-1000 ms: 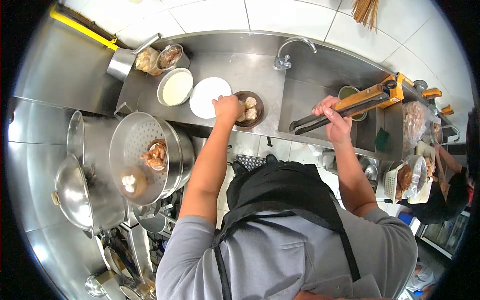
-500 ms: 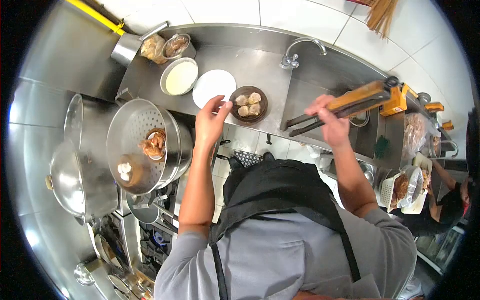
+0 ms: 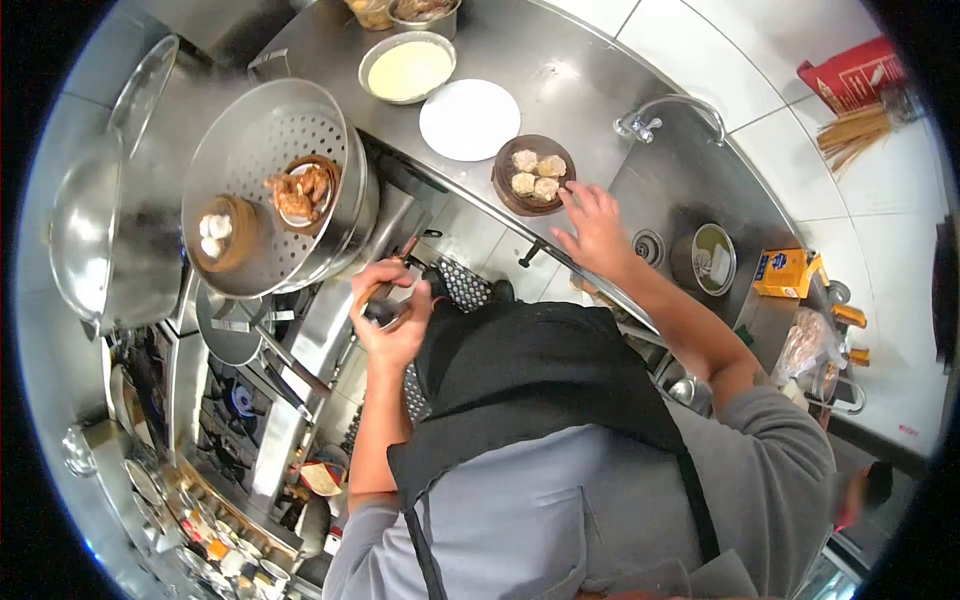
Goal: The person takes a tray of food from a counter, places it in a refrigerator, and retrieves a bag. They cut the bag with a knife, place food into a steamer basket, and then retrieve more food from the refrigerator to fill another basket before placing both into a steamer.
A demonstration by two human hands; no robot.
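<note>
My left hand (image 3: 390,322) is drawn in close to my apron and is closed on a pair of tongs (image 3: 398,268) whose dark arms point up toward the steamer. Fingers spread, my right hand (image 3: 596,230) lies flat on the steel counter's edge (image 3: 470,195). It holds nothing and sits just beside a small brown steamer basket (image 3: 534,176) of several dumplings. A large perforated steel steamer (image 3: 268,130) stands to the left. It holds one small basket of brown meat (image 3: 302,190) and another of white dumplings (image 3: 216,232).
A steel lid (image 3: 88,240) rests at the far left, with steam around it. A white plate (image 3: 470,118) and a bowl of pale batter (image 3: 408,68) stand behind the dumpling basket. On the right are a sink (image 3: 665,215) with a faucet (image 3: 672,108), a metal bowl (image 3: 712,260) and an orange box (image 3: 786,272).
The tongs have passed from my right hand to my left, which pulled back from the dumpling basket toward my body. My right hand came down onto the counter beside the basket.
</note>
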